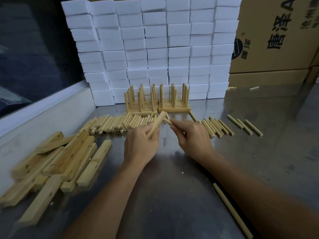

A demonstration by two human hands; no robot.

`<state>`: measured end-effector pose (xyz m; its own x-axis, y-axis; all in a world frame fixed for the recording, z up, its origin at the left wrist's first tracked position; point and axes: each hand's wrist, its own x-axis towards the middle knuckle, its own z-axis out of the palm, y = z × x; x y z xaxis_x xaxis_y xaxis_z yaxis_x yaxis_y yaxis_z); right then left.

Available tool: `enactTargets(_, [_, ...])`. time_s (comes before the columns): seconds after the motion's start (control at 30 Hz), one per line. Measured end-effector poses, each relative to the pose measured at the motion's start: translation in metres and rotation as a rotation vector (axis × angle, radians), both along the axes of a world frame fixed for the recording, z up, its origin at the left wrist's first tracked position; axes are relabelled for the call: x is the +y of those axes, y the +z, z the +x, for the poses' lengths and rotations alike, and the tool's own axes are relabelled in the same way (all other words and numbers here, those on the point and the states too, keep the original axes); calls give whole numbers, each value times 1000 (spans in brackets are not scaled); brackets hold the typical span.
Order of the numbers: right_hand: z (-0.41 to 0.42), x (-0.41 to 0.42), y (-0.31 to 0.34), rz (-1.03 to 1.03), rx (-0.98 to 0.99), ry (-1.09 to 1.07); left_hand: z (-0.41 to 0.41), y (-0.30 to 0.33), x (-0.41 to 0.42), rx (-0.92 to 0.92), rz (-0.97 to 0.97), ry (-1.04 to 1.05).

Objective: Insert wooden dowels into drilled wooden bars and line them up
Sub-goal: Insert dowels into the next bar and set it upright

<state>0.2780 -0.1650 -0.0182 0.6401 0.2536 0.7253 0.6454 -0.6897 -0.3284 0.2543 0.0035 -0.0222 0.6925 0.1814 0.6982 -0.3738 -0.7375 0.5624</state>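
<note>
Head view: left hand (141, 144) grips a drilled wooden bar (156, 125), long axis tilted up and away; right hand (193, 135) pinches a dowel (167, 120), tip apparently touching the bar's upper end, just right of it

Colour reference:

- Drilled bars (57, 163): pale yellow-tan wood with faint lengthwise grain; drilled holes read as dark brown spots.
- Loose dowels (114, 124): uniform light tan, no visible pattern.
- Assembled racks (174, 100): same light tan as the loose parts.
- Bar held in hand (156, 125): pale tan.
- Foam blocks (151, 49): plain white, stacked in a brick-like grid.
- Cartons (276, 35): brown cardboard with black printed characters and a dark round logo.
- Surface (172, 178): grey brushed metal with dull reflections.
</note>
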Motion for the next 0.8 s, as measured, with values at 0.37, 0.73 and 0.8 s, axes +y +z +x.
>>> enactTargets(0.37, [-9,1,6,-77,-169,-170,-5,12,-5,-98,188,-10])
enactTargets(0.73, [-8,15,22,402,482,-129,-8,13,-6,-38,268,-48])
enactTargets(0.8, [-7,10,29,547,686,-83,-10,15,-7,-44,283,-55])
